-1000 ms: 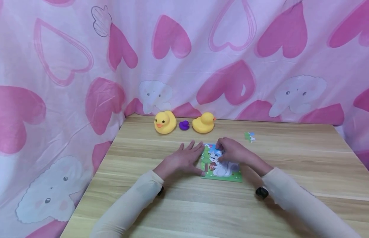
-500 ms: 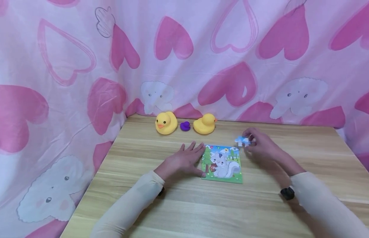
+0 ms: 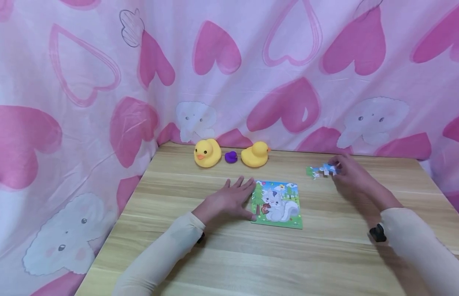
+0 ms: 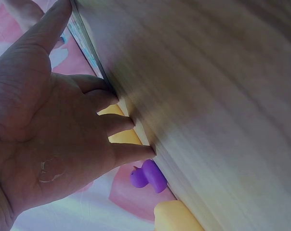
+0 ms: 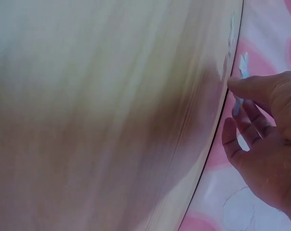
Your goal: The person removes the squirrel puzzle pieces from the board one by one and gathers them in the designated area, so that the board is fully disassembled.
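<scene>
A square puzzle board [image 3: 276, 205] with a grey squirrel picture lies flat on the table. My left hand [image 3: 229, 201] rests at its left edge, fingers spread and thumb near the lower left corner; in the left wrist view the same hand [image 4: 54, 115] has fairly straight fingertips on the tabletop. To the right and farther back, my right hand [image 3: 351, 174] pinches a blue and white jigsaw piece [image 3: 326, 169]. That piece [image 5: 244, 62] shows edge-on between thumb and fingers in the right wrist view. Close by on its left lies a green and white jigsaw piece [image 3: 312, 172].
Along the back edge stand two yellow rubber ducks, one at the left [image 3: 207, 153] and one at the right [image 3: 254, 154], with a small purple duck [image 3: 231, 157] between them. A pink heart-patterned curtain [image 3: 222, 90] hangs behind the wooden table [image 3: 236, 263].
My right hand has lifted the blue and white jigsaw piece off the puzzle board and carried it right, beside the green and white piece. The left hand has stayed at the board's edge.
</scene>
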`<state>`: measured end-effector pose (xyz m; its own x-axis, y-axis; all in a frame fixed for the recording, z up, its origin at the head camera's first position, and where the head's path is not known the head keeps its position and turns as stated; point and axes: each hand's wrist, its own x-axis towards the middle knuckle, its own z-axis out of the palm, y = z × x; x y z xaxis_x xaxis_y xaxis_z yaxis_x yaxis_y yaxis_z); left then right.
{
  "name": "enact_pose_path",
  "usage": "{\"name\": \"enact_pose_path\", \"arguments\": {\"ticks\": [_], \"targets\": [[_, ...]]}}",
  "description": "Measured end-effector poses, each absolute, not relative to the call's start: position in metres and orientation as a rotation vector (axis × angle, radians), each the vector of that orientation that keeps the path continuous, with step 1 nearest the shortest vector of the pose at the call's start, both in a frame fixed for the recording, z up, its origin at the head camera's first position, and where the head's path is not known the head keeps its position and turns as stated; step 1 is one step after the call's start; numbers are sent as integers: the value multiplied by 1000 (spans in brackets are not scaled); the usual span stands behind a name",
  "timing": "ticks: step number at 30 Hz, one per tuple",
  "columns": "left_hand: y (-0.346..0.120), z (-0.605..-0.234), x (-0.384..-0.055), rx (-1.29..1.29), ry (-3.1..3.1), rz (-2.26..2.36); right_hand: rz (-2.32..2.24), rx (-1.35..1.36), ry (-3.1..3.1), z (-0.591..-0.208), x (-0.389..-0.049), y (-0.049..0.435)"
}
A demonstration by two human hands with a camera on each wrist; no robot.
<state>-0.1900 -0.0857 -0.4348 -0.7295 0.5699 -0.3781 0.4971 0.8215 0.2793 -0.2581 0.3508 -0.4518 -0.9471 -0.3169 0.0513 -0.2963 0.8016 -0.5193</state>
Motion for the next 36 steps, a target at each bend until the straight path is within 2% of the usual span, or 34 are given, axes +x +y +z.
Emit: {"name": "enact_pose_path", "arguments": {"ticks": [17, 26, 36], "targets": [[-85, -434, -190, 788, 2556, 207, -680, -532, 2840, -446, -263, 351], [-86, -434, -190, 781, 2559, 203, -619, -560, 2966, -441, -231, 294], [-85, -434, -190, 778, 2569, 202, -594, -796, 2931, -447, -194, 241]]}}
